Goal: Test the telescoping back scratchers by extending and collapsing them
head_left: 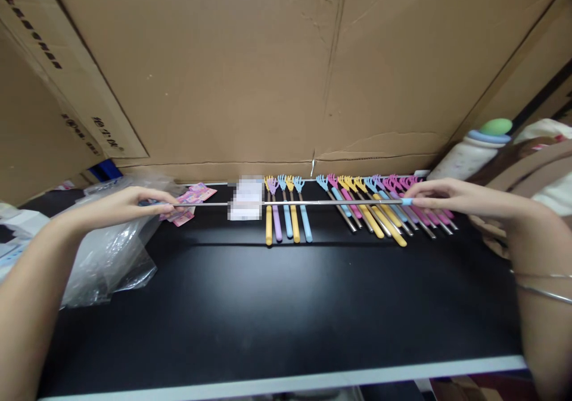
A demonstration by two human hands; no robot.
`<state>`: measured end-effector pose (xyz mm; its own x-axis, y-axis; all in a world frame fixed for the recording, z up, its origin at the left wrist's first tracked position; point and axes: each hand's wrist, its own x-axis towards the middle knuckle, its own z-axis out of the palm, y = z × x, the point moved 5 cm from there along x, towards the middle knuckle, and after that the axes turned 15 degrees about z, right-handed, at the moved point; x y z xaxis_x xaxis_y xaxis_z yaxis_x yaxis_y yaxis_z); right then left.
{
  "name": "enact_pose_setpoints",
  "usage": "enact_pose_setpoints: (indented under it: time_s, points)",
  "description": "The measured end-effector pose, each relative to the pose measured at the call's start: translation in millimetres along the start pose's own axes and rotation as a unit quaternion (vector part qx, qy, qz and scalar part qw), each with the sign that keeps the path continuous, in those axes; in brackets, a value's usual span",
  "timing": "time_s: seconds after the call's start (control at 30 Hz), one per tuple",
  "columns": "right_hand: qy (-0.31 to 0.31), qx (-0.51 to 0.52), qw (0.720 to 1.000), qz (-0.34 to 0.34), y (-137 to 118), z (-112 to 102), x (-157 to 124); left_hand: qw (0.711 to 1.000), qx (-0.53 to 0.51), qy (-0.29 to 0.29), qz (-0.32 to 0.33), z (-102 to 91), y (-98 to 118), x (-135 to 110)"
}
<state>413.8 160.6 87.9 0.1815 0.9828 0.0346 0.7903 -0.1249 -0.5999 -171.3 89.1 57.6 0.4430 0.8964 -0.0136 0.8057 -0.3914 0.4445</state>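
A telescopic back scratcher (339, 202) is drawn out long and held level above the black table. One end is pinched in my left hand (147, 201), where a bit of blue shows between the fingers. My right hand (440, 198) grips the other end by a light blue part; which end carries the claw is hidden by the fingers. Beneath the rod lie several short back scratchers (294, 222) in yellow, purple and blue, side by side. Farther right is a denser group of back scratchers (375, 219), some pink, with handles slanting toward the right.
Clear plastic bags (107, 252) lie under my left forearm, beside pink printed cards (194, 195). A blurred white paper (247, 198) sits at the back. Cardboard (250, 79) walls the far side. At right stand a white bottle (465, 157) and a brown bag (527, 177).
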Motion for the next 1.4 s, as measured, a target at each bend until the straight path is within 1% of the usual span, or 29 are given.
enact_pose_setpoints:
  time_s: [0.03, 0.07, 0.1, 0.13, 0.2, 0.27, 0.37, 0.43, 0.5, 0.53, 0.57, 0.63, 0.67, 0.7, 0.8, 0.87, 0.93, 1.0, 1.07, 1.2, 1.3, 1.4]
  points:
    - [-0.116, -0.025, 0.993, 0.015, 0, 13, -4, 1.0, 0.003, 0.004, -0.003, -0.2, -1, 0]
    - [-0.212, -0.046, 0.976, 0.023, -1, 24, -9, 1.0, 0.007, 0.01, -0.004, -0.8, -1, 1]
    - [-0.268, -0.058, 0.961, 0.023, -2, 31, -14, 1.0, 0.014, 0.019, -0.004, -1.6, -2, 1]
    - [-0.267, -0.057, 0.962, 0.013, -4, 33, -15, 0.999, 0.023, 0.029, -0.003, -2.5, -3, 2]
    - [-0.222, -0.054, 0.973, -0.029, -8, 32, -14, 0.998, 0.04, 0.052, 0.002, -4.8, -5, 2]
    - [-0.195, -0.058, 0.976, -0.072, -10, 32, -13, 0.996, 0.056, 0.07, 0.016, -6.7, -6, 3]
    - [-0.181, -0.059, 0.975, -0.111, -11, 35, -14, 0.99, 0.083, 0.101, 0.051, -6.8, 3, 6]
    - [-0.177, -0.063, 0.973, -0.131, -18, 41, -20, 0.986, 0.09, 0.106, 0.086, 1.0, 19, 13]
    - [-0.181, -0.072, 0.968, -0.16, -32, 54, -33, 0.985, 0.081, 0.083, 0.125, 18.4, 42, 22]
    - [-0.178, -0.07, 0.965, -0.18, -41, 61, -41, 0.982, 0.083, 0.083, 0.148, 27.7, 55, 26]
    - [-0.179, -0.067, 0.962, -0.197, -51, 70, -49, 0.978, 0.094, 0.088, 0.161, 36.9, 67, 30]
    - [-0.187, -0.073, 0.957, -0.209, -65, 87, -65, 0.974, 0.103, 0.081, 0.185, 55.6, 88, 37]
    - [-0.179, -0.081, 0.956, -0.216, -71, 95, -71, 0.972, 0.109, 0.083, 0.19, 62.5, 96, 39]
    - [-0.16, -0.083, 0.957, -0.226, -76, 99, -76, 0.969, 0.117, 0.098, 0.193, 66.7, 102, 40]
    - [-0.1, -0.079, 0.959, -0.253, -86, 108, -88, 0.956, 0.15, 0.146, 0.207, 72.2, 113, 39]
    - [-0.083, -0.079, 0.957, -0.265, -91, 115, -96, 0.947, 0.168, 0.17, 0.216, 75.7, 121, 37]
    - [-0.08, -0.078, 0.954, -0.278, -97, 125, -106, 0.941, 0.174, 0.182, 0.227, 82.6, 132, 36]
    - [-0.073, -0.077, 0.952, -0.286, -102, 135, -118, 0.941, 0.163, 0.179, 0.236, 92.8, 144, 36]
    - [-0.06, -0.082, 0.952, -0.289, -105, 144, -128, 0.948, 0.145, 0.173, 0.226, 103.1, 152, 36]
    - [-0.049, -0.091, 0.944, -0.312, -108, 156, -142, 0.958, 0.125, 0.156, 0.207, 118.8, 162, 37]
    - [-0.035, -0.083, 0.94, -0.328, -110, 157, -146, 0.958, 0.122, 0.16, 0.203, 119.8, 164, 36]
    - [-0.023, -0.073, 0.932, -0.355, -113, 152, -147, 0.941, 0.155, 0.187, 0.234, 109.2, 167, 34]
